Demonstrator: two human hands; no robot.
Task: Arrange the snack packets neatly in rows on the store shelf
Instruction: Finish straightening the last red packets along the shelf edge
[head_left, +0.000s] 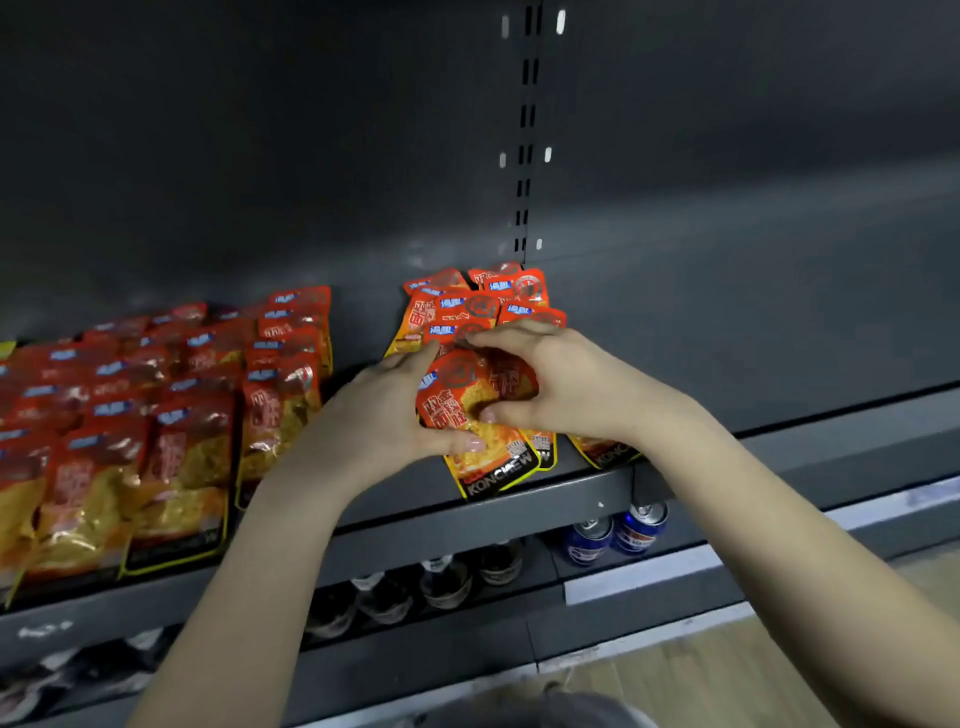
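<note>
The shelf (415, 525) carries two groups. On the left stand the finished rows (156, 415), packed tight and leaning back. At the middle, well apart from them, lies a loose pile (483, 306) that overlaps crookedly up to the back wall. The front packet (467, 400) of that pile is held in both hands, and its bottom edge reaches the shelf's front lip.

The left hand (384, 410) curls round the packet's left side with the thumb under its lower part. The right hand (561, 379) curls over its top and right side, thumb pressed on the face.

The main risk is likely that lip. The film looks glossy, so a packet nudged forward or let go early could slide off toward the cans (618, 530) on the level below. Two more packets peek out under the right wrist, just as near the edge, and a sweep of that arm could drag them off. Pushing the held packet back may also fan the pile further askew, since nothing braces its sides.
</note>
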